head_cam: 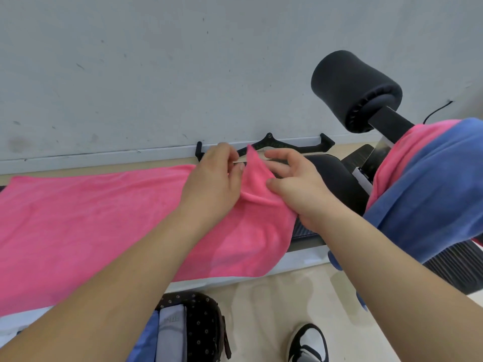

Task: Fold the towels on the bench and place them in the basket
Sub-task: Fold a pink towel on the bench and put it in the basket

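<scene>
A pink towel (86, 218) lies spread lengthwise over the black bench (332, 176). My left hand (214, 178) pinches the towel's raised far right corner, which stands up in a peak. My right hand (298, 184) is at the same corner, its thumb pressing the cloth and its fingers curled behind the fold. A blue towel (431, 194) and another pink towel (402, 158) hang heaped over the bench's right end. Below, on the floor, stands the dark patterned basket (203, 325), with folded blue and grey towels (170, 335) inside it.
A black foam roller pad (352, 87) juts up on a post at the bench's right end. A black cable handle (277, 146) lies by the grey wall behind. One black and white shoe (308, 343) is on the pale floor beside the basket.
</scene>
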Demonstrator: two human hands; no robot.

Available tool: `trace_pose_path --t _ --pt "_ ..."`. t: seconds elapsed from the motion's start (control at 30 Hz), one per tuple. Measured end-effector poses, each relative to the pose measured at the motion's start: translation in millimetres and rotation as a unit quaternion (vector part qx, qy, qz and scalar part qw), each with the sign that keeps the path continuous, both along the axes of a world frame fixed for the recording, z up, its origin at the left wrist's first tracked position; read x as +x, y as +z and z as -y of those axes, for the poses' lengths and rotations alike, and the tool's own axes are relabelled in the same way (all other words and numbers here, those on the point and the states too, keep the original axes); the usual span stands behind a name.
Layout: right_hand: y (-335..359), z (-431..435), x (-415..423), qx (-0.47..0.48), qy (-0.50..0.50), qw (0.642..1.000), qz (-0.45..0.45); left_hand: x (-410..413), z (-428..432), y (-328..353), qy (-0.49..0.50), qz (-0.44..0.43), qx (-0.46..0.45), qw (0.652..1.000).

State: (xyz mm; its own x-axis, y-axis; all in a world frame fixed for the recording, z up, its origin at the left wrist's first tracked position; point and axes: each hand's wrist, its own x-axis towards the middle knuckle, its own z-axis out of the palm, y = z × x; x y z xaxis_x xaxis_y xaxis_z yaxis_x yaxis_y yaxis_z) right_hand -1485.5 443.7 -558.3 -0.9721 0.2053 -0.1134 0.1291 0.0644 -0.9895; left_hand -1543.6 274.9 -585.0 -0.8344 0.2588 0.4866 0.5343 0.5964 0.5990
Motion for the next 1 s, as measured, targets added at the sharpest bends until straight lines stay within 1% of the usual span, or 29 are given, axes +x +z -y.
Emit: trace_pose_path --t 0.03,0.1,0.17,0.23,0.27,0.33,0.4,0.47,0.5,0.53,0.6,0.67,0.73,0.8,0.83,0.87,0.93,1.0 --pt "0.2 0.8 0.4 0.001 0.011 1.000 -0.005 -6.8 -1.6 2.9 -0.006 -0.002 0.006 1.000" --pt "-3.6 1.0 2.1 0.008 0.038 0.999 -0.007 -17.3 -7.9 10.1 -0.056 0.044 -0.038 0.997" --pt "-7.0 -0.6 3.9 0.016 0.042 0.999 -0.002 -23.2 -16.9 17.9 -0.152 0.132 -0.092 0.975" --pt "-9.5 -5.2 4.2 0.011 0.013 1.000 0.000 -28.1 -25.2 24.9 -0.219 0.194 -0.139 0.946" --pt "-10.3 -8.1 3.9 0.006 -0.009 1.000 0.003 -31.7 -28.8 26.6 -0.221 0.199 -0.170 0.939" --pt "-10.4 -15.0 4.6 -0.004 -0.052 0.998 0.024 -41.5 -34.8 27.2 -0.179 0.166 -0.208 0.947" --pt "-11.0 -21.6 7.5 -0.035 -0.059 0.995 0.073 -50.6 -38.8 26.1 -0.141 0.139 -0.201 0.959" --pt "-13.5 -26.2 12.1 -0.069 -0.037 0.991 0.107 -54.2 -44.1 29.1 -0.154 0.147 -0.188 0.959" --pt "-15.1 -27.7 14.1 -0.076 -0.034 0.990 0.110 -55.2 -46.5 29.2 -0.178 0.166 -0.197 0.950" --pt "-16.9 -29.2 14.9 -0.075 -0.038 0.991 0.105 -54.8 -48.8 28.4 -0.208 0.183 -0.225 0.934" --pt "-18.5 -31.6 14.6 -0.066 -0.053 0.992 0.095 -53.1 -53.8 20.4 -0.253 0.186 -0.302 0.900" --pt "-17.6 -33.4 14.7 -0.056 -0.056 0.991 0.109 -53.3 -56.8 10.5 -0.259 0.177 -0.333 0.889" --pt "-18.4 -36.2 16.4 -0.044 -0.035 0.988 0.146 -53.2 -57.0 7.6 -0.254 0.180 -0.321 0.894" --pt "-19.2 -39.2 20.0 -0.031 -0.004 0.983 0.181 -54.1 -56.5 9.0 -0.251 0.158 -0.311 0.903" --pt "-18.4 -40.5 22.1 -0.025 0.008 0.981 0.190 -55.7 -56.8 9.6 -0.236 0.142 -0.298 0.914" --pt "-17.3 -41.9 23.7 -0.024 0.017 0.981 0.193 -56.4 -57.7 12.0 -0.209 0.132 -0.276 0.929" --pt "-13.6 -46.0 26.3 -0.036 0.028 0.981 0.188 -61.0 -62.5 17.1 -0.139 0.135 -0.199 0.961" --pt "-10.3 -52.5 28.4 -0.048 0.035 0.980 0.192 -64.0 -71.3 27.0 -0.084 0.162 -0.116 0.976"
